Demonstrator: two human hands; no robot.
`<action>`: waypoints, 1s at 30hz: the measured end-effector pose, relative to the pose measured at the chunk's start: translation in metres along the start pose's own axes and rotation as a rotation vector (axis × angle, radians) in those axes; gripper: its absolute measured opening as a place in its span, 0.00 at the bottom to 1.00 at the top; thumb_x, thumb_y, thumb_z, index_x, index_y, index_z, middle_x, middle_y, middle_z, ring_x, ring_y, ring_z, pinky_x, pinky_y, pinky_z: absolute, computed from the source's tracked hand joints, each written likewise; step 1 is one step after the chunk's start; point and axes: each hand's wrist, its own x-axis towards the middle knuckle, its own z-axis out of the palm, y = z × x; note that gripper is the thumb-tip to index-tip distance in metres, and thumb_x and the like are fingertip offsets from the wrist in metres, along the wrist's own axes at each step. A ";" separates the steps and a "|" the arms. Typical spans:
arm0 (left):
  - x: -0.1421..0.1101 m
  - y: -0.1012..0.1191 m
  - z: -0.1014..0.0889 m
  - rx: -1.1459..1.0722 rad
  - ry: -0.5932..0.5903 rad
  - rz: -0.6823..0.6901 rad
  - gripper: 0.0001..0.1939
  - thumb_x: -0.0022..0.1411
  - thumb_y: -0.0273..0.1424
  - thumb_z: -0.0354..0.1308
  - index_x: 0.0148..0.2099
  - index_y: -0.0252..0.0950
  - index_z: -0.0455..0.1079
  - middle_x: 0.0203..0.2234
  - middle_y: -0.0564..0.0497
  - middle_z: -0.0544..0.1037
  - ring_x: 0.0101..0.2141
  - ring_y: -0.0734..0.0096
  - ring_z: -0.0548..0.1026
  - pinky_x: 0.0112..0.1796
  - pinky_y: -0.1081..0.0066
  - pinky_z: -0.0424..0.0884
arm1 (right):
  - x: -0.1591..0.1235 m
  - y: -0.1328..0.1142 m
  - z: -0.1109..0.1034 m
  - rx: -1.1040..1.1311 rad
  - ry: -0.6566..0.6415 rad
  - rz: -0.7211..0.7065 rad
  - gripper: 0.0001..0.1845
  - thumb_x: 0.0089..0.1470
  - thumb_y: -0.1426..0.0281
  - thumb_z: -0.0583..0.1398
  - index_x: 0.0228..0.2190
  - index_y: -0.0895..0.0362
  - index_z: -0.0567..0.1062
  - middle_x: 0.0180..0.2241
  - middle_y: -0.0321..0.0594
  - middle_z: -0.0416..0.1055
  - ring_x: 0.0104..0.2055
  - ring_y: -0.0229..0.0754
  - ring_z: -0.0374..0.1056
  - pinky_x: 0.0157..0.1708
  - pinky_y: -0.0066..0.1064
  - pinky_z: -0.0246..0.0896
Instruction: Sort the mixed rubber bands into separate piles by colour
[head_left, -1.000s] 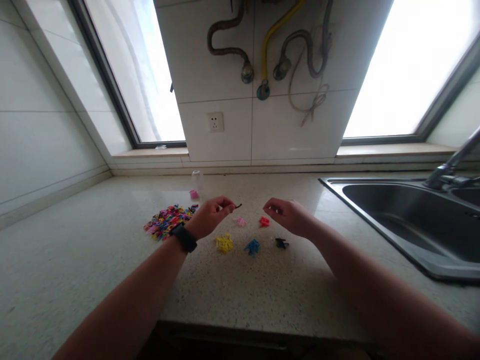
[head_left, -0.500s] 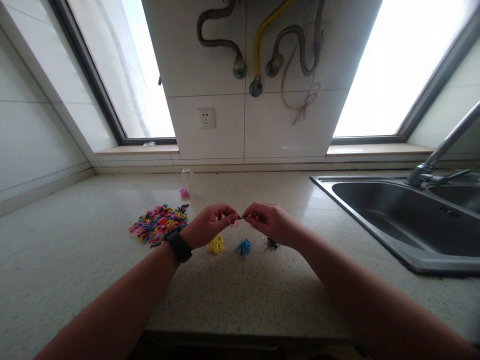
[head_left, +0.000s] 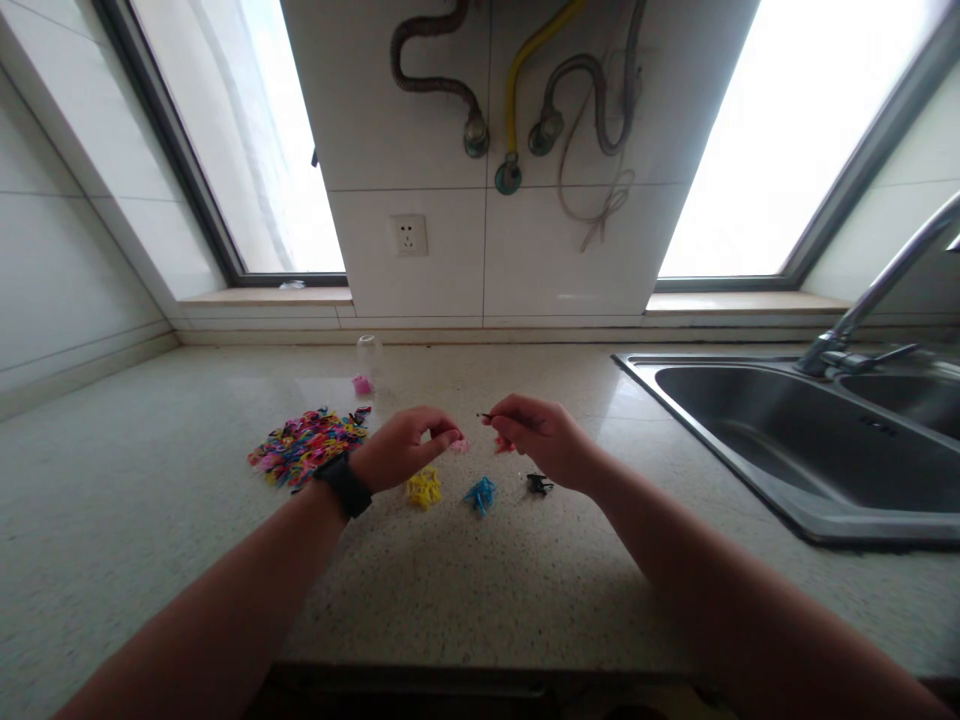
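Note:
My right hand [head_left: 536, 432] pinches a small black rubber band [head_left: 485, 416] between thumb and fingers, raised above the counter. To its left is my left hand [head_left: 412, 440], thumb and fingertips pressed together; whether anything tiny is between them is hidden. A light pink pile [head_left: 460, 446] lies by the left fingertips, and a red pile [head_left: 504, 444] shows partly under my right hand. Nearer to me sit a yellow pile [head_left: 424, 488], a blue pile [head_left: 480, 494] and a black pile [head_left: 538, 485] of bands. Beside my left wrist spreads a large mixed-colour heap of bands [head_left: 304, 445].
Behind the heap stands a clear container [head_left: 369, 355] with a pink piece [head_left: 362, 385] by it. A steel sink [head_left: 720, 440] with a faucet [head_left: 832, 350] is set into the speckled counter [head_left: 420, 590] at right. Pipes and a socket [head_left: 409, 235] are on the tiled wall.
My hands have moved apart. The black band, earlier between both hands' fingertips, is now in my right hand only. The red pile and more of the black pile have come into sight.

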 end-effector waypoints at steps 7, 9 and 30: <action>0.000 -0.007 -0.001 0.094 -0.033 0.061 0.11 0.67 0.34 0.52 0.41 0.36 0.75 0.33 0.49 0.78 0.36 0.68 0.73 0.38 0.69 0.66 | -0.002 -0.005 -0.004 0.039 -0.021 0.037 0.15 0.58 0.58 0.59 0.36 0.58 0.75 0.24 0.35 0.68 0.24 0.32 0.60 0.24 0.26 0.56; 0.000 -0.009 -0.002 0.122 -0.038 0.073 0.11 0.67 0.34 0.52 0.41 0.37 0.75 0.32 0.49 0.78 0.35 0.68 0.73 0.38 0.69 0.65 | -0.001 -0.006 -0.006 0.043 -0.042 0.050 0.15 0.58 0.58 0.58 0.36 0.58 0.75 0.24 0.35 0.68 0.24 0.32 0.60 0.24 0.26 0.55; -0.002 -0.019 -0.005 0.181 -0.076 0.043 0.13 0.67 0.35 0.52 0.40 0.35 0.76 0.31 0.48 0.78 0.33 0.68 0.72 0.36 0.69 0.66 | -0.008 0.001 -0.079 -0.601 -0.716 0.400 0.13 0.52 0.61 0.62 0.31 0.58 0.80 0.24 0.35 0.70 0.25 0.34 0.58 0.26 0.28 0.51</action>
